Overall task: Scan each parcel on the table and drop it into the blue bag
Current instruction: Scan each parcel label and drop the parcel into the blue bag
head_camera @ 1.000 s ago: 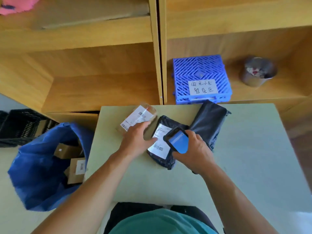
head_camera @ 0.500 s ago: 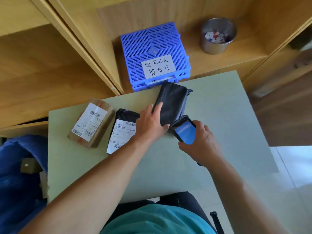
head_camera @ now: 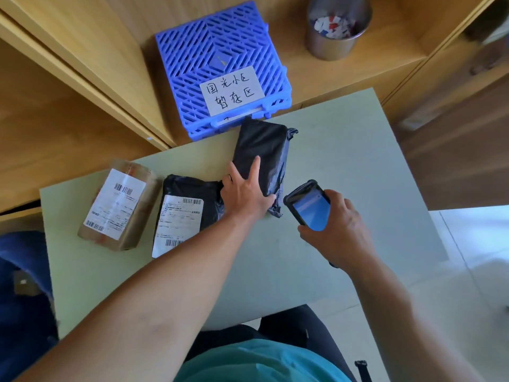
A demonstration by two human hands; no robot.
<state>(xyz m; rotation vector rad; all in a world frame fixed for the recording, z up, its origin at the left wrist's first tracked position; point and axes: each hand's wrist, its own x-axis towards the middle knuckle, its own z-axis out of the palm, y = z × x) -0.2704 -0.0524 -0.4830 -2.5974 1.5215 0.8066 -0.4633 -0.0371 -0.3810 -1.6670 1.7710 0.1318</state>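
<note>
Parcels number 3 on the table (head_camera: pixel 344 166). The unlabelled black parcel (head_camera: pixel 264 150) lies long axis running away from the person, far end touching the blue crate (head_camera: pixel 220 59). Left hand (head_camera: pixel 245 194) presses flat on its near end, fingers spread, having left the labelled black parcel (head_camera: pixel 184 213). Right hand (head_camera: pixel 336 230) stays wrapped around the scanner (head_camera: pixel 308 206)

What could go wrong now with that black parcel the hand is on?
1. The plain black parcel under the left hand shows no label, so the scanner in the right hand may find nothing to read until it is flipped.
2. The brown parcel lies close to the table edge; a nudge might tip it off.
3. The blue bag is mostly out of view, so a drop could miss.
</note>
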